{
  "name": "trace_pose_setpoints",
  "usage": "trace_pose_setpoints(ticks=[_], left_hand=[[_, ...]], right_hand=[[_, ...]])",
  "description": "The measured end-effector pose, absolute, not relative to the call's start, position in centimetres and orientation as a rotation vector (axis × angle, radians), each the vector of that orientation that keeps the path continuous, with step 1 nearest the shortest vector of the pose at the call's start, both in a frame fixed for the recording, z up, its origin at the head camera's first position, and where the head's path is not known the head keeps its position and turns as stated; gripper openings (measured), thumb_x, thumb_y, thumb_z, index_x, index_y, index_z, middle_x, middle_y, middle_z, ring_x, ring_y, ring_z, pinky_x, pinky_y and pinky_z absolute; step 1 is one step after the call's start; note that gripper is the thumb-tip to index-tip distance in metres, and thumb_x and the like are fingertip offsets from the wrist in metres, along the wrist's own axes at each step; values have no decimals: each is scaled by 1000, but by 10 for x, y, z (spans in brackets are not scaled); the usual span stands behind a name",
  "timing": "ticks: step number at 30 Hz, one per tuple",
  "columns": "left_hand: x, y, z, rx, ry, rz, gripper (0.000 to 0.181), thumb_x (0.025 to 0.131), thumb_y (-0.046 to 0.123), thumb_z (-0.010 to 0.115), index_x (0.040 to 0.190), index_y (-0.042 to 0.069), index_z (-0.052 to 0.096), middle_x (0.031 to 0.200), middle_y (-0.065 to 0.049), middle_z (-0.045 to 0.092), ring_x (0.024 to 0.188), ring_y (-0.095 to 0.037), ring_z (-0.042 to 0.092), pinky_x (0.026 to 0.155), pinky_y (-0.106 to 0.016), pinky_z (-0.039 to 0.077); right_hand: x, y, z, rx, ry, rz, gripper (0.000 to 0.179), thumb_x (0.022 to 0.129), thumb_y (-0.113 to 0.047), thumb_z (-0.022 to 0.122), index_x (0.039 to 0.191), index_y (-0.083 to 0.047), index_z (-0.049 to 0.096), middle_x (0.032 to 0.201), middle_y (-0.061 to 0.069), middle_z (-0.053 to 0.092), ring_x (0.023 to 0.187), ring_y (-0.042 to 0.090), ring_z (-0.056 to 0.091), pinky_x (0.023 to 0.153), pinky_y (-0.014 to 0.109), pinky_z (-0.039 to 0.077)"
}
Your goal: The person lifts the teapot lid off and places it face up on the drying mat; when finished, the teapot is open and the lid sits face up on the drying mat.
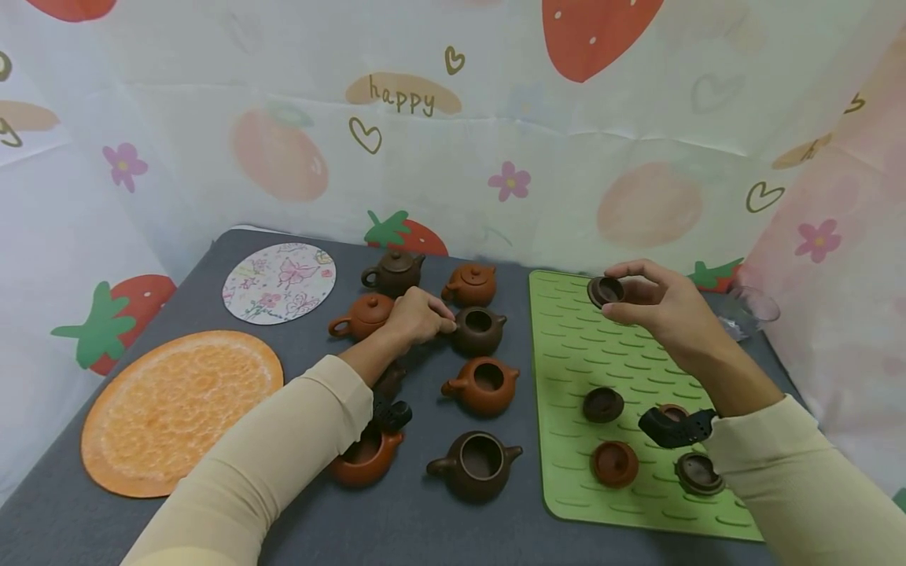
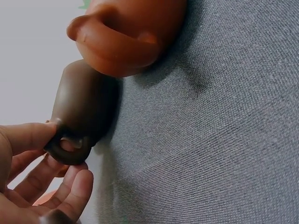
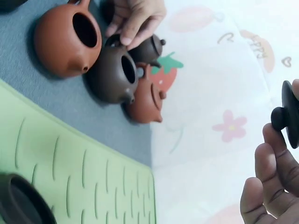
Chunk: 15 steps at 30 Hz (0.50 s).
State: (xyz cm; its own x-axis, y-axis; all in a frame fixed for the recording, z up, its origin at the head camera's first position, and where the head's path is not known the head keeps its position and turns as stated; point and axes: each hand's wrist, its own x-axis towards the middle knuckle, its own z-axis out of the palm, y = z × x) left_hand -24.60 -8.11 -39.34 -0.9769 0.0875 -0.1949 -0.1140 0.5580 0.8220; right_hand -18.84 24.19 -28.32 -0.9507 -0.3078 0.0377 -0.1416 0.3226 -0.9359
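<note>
My left hand [image 1: 419, 316] pinches the handle of a dark brown teapot [image 1: 476, 344] standing lidless on the grey cloth. The left wrist view shows the thumb and fingers around that handle [image 2: 70, 157]. Over the far part of the green mat [image 1: 566, 487], my right hand [image 1: 661, 303] holds a dark brown lid [image 1: 606, 292] between thumb and fingers. Its round knob [image 3: 279, 118] shows in the right wrist view. An open orange-brown teapot [image 1: 488, 397] sits just nearer than the gripped one, and a lidded orange-brown teapot [image 1: 473, 287] stands behind it.
Several lids, among them a dark one [image 1: 603, 405] and a reddish one [image 1: 614, 464], lie on the mat. Another open dark teapot [image 1: 477, 481] stands in front. Lidded teapots [image 1: 370, 316] and two round mats [image 1: 180, 413] are leftward. A clear glass vessel [image 1: 753, 306] stands far right.
</note>
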Motion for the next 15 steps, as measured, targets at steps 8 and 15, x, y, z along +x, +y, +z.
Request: trace_pose_setpoints(ticks=[8, 15], left_hand=[[-246, -82, -394, -21, 2571, 1394, 4, 85, 15, 77, 83, 12, 78, 101, -7, 64, 81, -24, 59, 64, -35, 49], [-246, -82, -394, -9, 2573, 1408, 4, 85, 15, 77, 82, 11, 77, 99, -7, 64, 79, -24, 58, 63, -35, 48]], right_hand=[[-188, 261, -290, -359, 2508, -1611, 41, 90, -15, 71, 127, -9, 54, 115, 4, 61, 98, 18, 60, 77, 29, 50], [-188, 274, -298, -301, 2550, -1559, 41, 92, -17, 70, 128, -9, 51, 118, 5, 57, 98, 17, 58, 75, 30, 50]])
